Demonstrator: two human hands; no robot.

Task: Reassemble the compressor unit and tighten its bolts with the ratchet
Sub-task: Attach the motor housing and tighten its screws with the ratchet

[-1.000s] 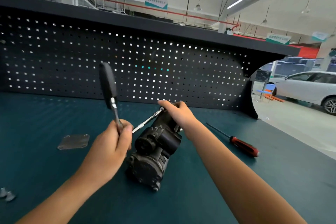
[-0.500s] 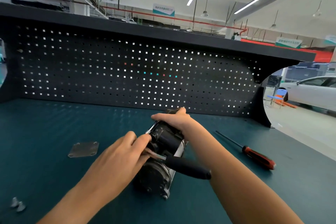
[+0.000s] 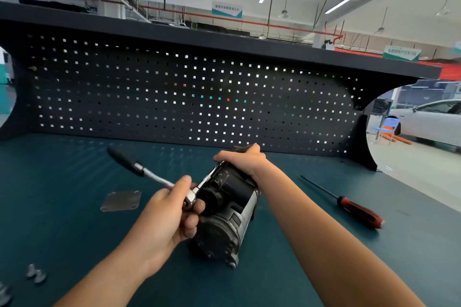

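The black and grey compressor unit point(image 3: 224, 212) lies on its side on the green bench mat. My right hand point(image 3: 242, 161) grips its far end from above. My left hand point(image 3: 172, 212) grips the ratchet point(image 3: 149, 176) at its chrome head, just left of the compressor. The ratchet's black handle points up and to the left. A thin chrome extension runs from the head along the compressor's top edge toward my right hand; where it ends is hidden.
A square metal plate point(image 3: 121, 200) lies on the mat left of my left hand. A red-handled screwdriver point(image 3: 349, 204) lies to the right. Small loose bolts point(image 3: 36, 273) sit near the front left corner. A dark pegboard point(image 3: 199, 97) closes the back.
The ratchet handle has swung round: upright a second ago, then down to the right, now up to the left. My right hand stayed on the compressor's far end.
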